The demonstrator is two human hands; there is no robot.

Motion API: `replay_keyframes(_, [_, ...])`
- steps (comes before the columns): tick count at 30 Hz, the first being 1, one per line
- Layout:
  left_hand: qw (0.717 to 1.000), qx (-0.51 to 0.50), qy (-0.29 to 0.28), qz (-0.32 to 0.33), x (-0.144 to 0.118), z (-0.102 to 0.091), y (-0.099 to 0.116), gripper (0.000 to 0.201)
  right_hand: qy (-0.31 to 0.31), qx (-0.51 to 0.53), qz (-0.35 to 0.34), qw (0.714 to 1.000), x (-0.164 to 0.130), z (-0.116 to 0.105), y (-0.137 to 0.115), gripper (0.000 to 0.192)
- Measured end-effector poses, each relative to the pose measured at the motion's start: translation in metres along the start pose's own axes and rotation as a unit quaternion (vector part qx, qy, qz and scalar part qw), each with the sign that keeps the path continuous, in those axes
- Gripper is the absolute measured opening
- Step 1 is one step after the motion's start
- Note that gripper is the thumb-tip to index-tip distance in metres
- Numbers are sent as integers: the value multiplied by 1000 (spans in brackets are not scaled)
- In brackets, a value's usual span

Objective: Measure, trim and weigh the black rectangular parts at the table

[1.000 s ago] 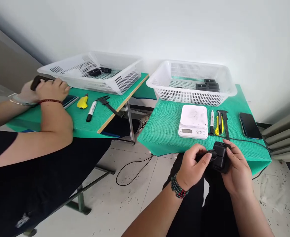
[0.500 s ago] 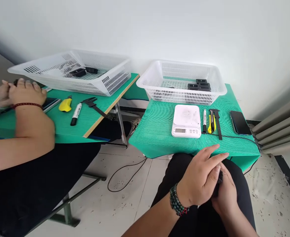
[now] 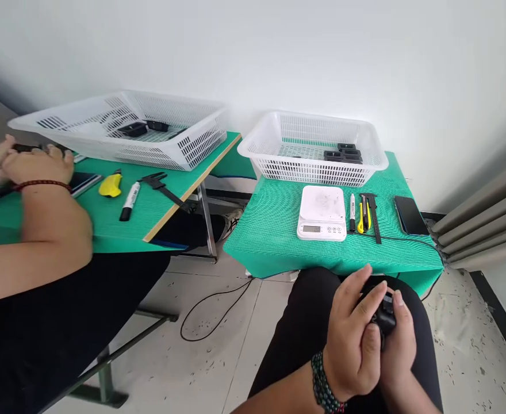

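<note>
Below the green table (image 3: 279, 241), the left hand (image 3: 354, 339) and right hand (image 3: 397, 339) are clasping a small black part (image 3: 384, 316), fingers curling tightly around it; its long axis cannot be told.

**Both hands closed round a small black part above the lap**

The left hand (image 3: 354, 339) and right hand (image 3: 397, 339) clasp a small black part (image 3: 384, 316) between them, low at 5 o'clock, over dark trousers. Just above, at 1 o'clock from the hands, a green table (image 3: 279, 241) bears a white scale (image 3: 322, 213), a marker (image 3: 352, 213), a yellow knife (image 3: 360, 218), a caliper (image 3: 374, 215), a phone (image 3: 406, 215) and a white basket (image 3: 313, 167). At 9 o'clock, a co-worker's hands (image 3: 24, 164) rest on another green table.
</note>
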State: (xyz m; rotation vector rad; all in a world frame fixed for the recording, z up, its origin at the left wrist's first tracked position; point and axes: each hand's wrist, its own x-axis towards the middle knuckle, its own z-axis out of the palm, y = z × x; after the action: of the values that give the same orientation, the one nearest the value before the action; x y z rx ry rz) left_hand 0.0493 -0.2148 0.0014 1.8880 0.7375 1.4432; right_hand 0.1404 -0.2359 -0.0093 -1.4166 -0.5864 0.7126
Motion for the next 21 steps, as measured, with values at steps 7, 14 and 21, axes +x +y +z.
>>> replay_keyframes(7, [990,-10,-117,-79,11,-37,6,57,-115,26,-16,993,-22,17,0,55])
replay_keyframes(14, [973,-143,7,-180,-21,-11,-3,70,-142,59,25,988,-13,9,-13,52])
replay_keyframes(21, [971,-132,-16,-198,-4,-37,-3,66,-232,35,-4,972,-20,18,-12,55])
